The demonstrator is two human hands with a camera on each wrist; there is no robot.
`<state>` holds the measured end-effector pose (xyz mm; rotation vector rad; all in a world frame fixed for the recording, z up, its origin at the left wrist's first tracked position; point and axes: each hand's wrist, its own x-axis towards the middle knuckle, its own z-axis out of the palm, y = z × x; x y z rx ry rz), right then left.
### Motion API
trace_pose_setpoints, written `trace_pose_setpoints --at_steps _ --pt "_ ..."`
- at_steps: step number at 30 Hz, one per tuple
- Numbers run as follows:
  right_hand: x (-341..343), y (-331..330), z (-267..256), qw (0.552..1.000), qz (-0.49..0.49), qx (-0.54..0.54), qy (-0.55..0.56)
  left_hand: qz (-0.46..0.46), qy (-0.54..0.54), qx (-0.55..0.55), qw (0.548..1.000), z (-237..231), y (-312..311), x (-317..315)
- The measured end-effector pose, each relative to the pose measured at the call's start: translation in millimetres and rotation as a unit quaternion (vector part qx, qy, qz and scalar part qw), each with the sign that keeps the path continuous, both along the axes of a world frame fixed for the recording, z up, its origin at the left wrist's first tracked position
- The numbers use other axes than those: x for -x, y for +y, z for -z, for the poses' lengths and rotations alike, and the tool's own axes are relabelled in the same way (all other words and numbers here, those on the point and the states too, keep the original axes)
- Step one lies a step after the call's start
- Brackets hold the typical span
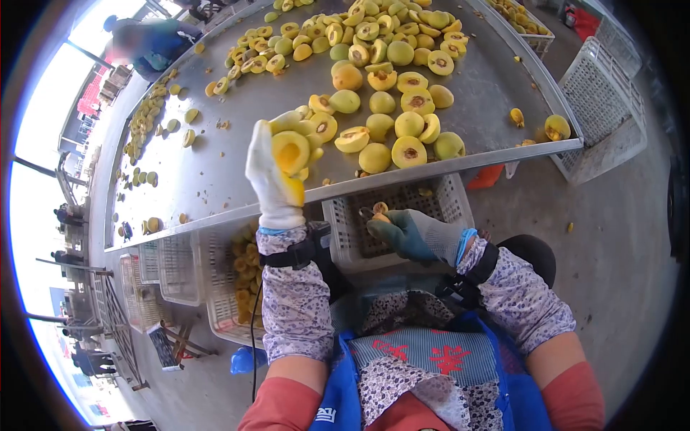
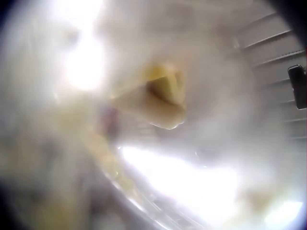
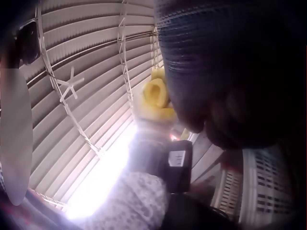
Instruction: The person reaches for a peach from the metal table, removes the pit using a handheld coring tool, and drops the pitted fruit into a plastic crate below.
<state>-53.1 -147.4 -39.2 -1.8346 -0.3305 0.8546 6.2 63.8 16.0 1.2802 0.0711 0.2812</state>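
My left hand [image 1: 270,179], in a white glove with yellow stains, is raised over the near edge of the metal table. It holds a halved yellow peach [image 1: 290,152], its cut face with a smooth pit hollow showing; more yellow-green fruit overlaps the fingers. In the blurred left wrist view the gloved hand [image 2: 156,106] shows small. Lower right, my right hand [image 1: 411,235], in a grey-green glove, grips a small tool with a curved metal tip [image 1: 366,213]. A brownish peach pit [image 1: 380,207] sits at that tip, above a grey crate [image 1: 343,241]. The tool's handle is hidden in the fist.
Many halved peaches [image 1: 415,100] lie on the metal table [image 1: 237,172], whose raised rim runs along the near side. White crates [image 1: 180,266] stand below it, one with peaches [image 1: 246,269]. An upright crate [image 1: 600,108] is at right. Another person [image 1: 154,43] is across the table.
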Motion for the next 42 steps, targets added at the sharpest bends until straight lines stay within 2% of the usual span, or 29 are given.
trace_pose_setpoints --at_steps 2,4,5,6,7,8,10,14,15,18,19,20,21,22,23,24,26,27,29,31,33,34,36,37,38,39,40,41,42 --pt "0.2 -3.2 -5.0 0.998 0.009 -0.021 0.058 -0.135 0.029 -0.079 0.987 -9.4 48.5 7.7" --pt "0.5 -5.7 -2.2 0.997 0.02 -0.039 0.066 -0.262 0.122 -0.288 0.913 -16.9 93.5 24.3" --pt "-0.3 -3.9 -2.1 0.995 0.041 -0.05 0.073 -0.268 0.12 -0.294 0.91 -15.1 104.8 30.7" --pt "-1.4 -0.8 -5.9 0.995 0.037 -0.055 0.072 -0.312 0.203 -0.487 0.79 -14.5 111.0 36.2" --pt "-2.0 0.3 -12.0 0.995 0.029 -0.049 0.079 -0.337 0.277 -0.649 0.623 -13.5 115.6 40.0" --pt "-2.8 1.2 -16.2 0.995 0.023 -0.041 0.085 -0.341 0.277 -0.648 0.622 -9.6 116.1 37.9" --pt "-2.2 5.6 -18.8 0.994 0.042 -0.072 0.064 -0.222 0.187 -0.618 0.731 -3.3 93.4 24.7" --pt "-4.4 9.5 -24.3 0.99 0.097 -0.069 0.081 -0.027 0.229 -0.656 0.719 44.7 54.2 -15.5" --pt "-6.3 8.9 -23.1 0.989 0.102 -0.068 0.08 -0.07 0.188 -0.661 0.723 49.1 50.0 -17.8" --pt "-9.7 12.2 4.8 0.987 0.141 -0.076 -0.013 -0.082 0.132 -0.638 0.755 54.7 50.6 -15.7" --pt "-14.3 19.0 26.3 0.965 0.17 -0.137 -0.147 -0.06 0.106 -0.516 0.848 52.3 48.1 -13.2" --pt "-16.9 23.7 37.1 0.92 0.195 -0.195 -0.278 -0.057 0.106 -0.515 0.849 47.0 39.7 -9.6" --pt "-18.4 25.0 33.8 0.92 0.197 -0.193 -0.279 0.001 0.085 -0.315 0.945 40.4 26.0 -6.1" --pt "-19.0 26.0 27.1 0.916 0.194 -0.161 -0.312 0.06 0.061 -0.097 0.992 35.7 12.8 -2.5" --pt "-19.3 26.6 20.8 0.91 0.192 -0.127 -0.345 0.102 0.06 -0.029 0.993 33.9 2.1 0.4" --pt "-17.7 27.6 15.3 0.91 0.196 -0.124 -0.344 0.107 0.061 -0.027 0.992 29.9 -8.3 5.6" --pt "-13.3 27.0 8.7 0.859 0.236 0.057 -0.451 0.107 -0.097 -0.298 0.944 24.9 -24.2 13.7" --pt "-15.6 24.4 11.5 0.858 0.239 0.062 -0.45 0.055 -0.203 -0.502 0.839 28.4 -26.3 9.1" --pt "-23.1 20.2 17.0 0.787 0.23 0.049 -0.57 0.064 -0.213 -0.498 0.838 30.5 -25.4 5.5" --pt "-28.2 19.2 15.1 0.806 0.217 0.016 -0.55 0.066 -0.224 -0.496 0.837 32.7 -26.3 1.0" --pt "-29.0 19.9 14.2 0.825 0.206 -0.02 -0.526 0.005 -0.27 -0.529 0.804 37.5 -26.7 -1.8" --pt "-28.3 20.4 13.6 0.827 0.194 -0.013 -0.527 0.004 -0.27 -0.53 0.804 41.0 -26.3 -2.5" --pt "-25.2 21.6 11.9 0.829 0.183 -0.007 -0.528 -0.008 -0.217 -0.61 0.762 46.3 -28.4 -2.4" --pt "-22.5 22.6 10.5 0.817 0.191 0.009 -0.544 -0.006 -0.219 -0.573 0.79 45.8 -33.8 0.3" --pt "-20.4 22.7 9.7 0.804 0.199 0.026 -0.559 -0.006 -0.22 -0.573 0.79 45.2 -38.9 2.4" --pt "-20.3 22.9 14.6 0.804 0.201 0.026 -0.559 0.013 -0.211 -0.512 0.832 44.8 -43.6 4.3" --pt "-21.5 23.5 24.2 0.753 0.177 0.096 -0.627 0.032 -0.199 -0.449 0.87 44.3 -47.5 5.8" --pt "-22.1 23.5 30.0 0.693 0.151 0.164 -0.686 0.033 -0.201 -0.448 0.87 43.6 -50.7 7.1" --pt "-21.4 22.8 30.9 0.692 0.151 0.166 -0.686 0.024 -0.188 -0.423 0.886 43.0 -53.4 8.0"
